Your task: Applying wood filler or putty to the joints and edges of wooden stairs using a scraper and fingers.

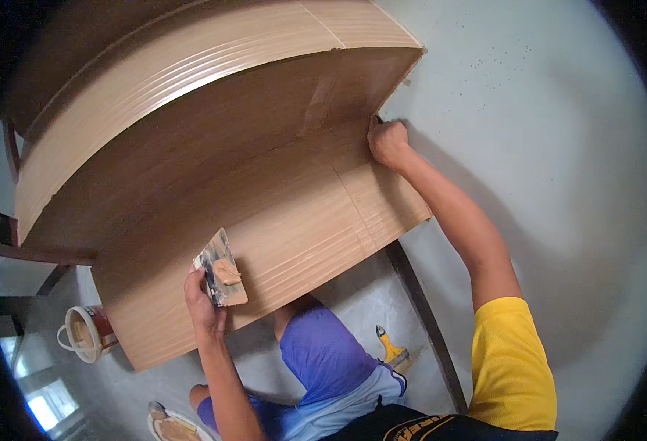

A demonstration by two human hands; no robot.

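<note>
My left hand grips a thin rectangular board carrying a blob of tan putty, held over the lower tiled stair tread. My right hand is closed at the inner corner where the tread and the shadowed riser meet the pale wall; whatever is in its fingers is hidden or too small to make out. The upper step, faced in light wood-look tile with grooved lines, curves above them.
A bucket of tan material stands left of the stair, and another container is at the lower edge. A yellow-handled tool lies under the tread near my legs. A dark metal bar runs beside the wall.
</note>
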